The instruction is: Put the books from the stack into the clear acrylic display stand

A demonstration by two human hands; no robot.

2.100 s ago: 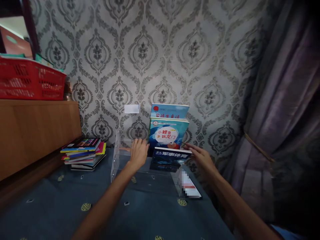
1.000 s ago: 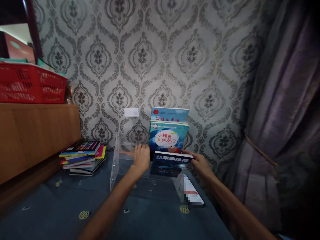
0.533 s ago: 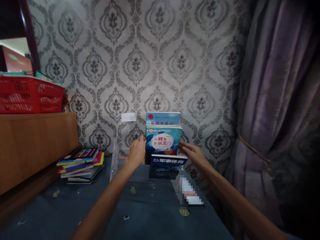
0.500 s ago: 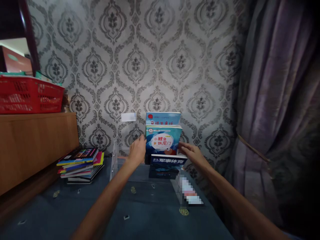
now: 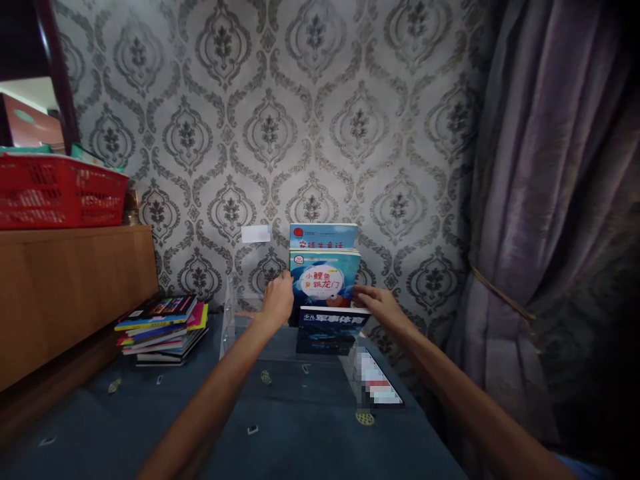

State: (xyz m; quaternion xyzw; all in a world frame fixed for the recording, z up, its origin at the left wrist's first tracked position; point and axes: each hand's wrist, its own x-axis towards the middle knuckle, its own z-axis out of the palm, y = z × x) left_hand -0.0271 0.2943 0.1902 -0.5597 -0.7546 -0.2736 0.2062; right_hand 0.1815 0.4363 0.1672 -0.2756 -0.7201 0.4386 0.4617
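A blue children's book (image 5: 325, 267) with a white circle and red lettering stands upright in a clear stepped book rack (image 5: 228, 327). My left hand (image 5: 279, 297) is closed at its left edge, fingers curled round that side. At its lower right edge is my right hand (image 5: 377, 303), thumb and fingers pinching the side. Behind it rises a lighter blue book (image 5: 324, 233), only its top strip showing. In front, a dark navy book (image 5: 331, 330) leans on a lower tier and hides the blue book's bottom. My fingertips are partly hidden.
A stack of books (image 5: 163, 330) lies on the blue tablecloth (image 5: 295, 433) at left. A screen with pixelated content (image 5: 380, 380) lies right of the rack. On the wooden cabinet (image 5: 75, 287) sits a red basket (image 5: 63, 193). Patterned wall behind, curtain (image 5: 520, 220) at right.
The view has shifted slightly, so the rack and books appear a little further left. Both hands stay at the sides of the blue children's book.
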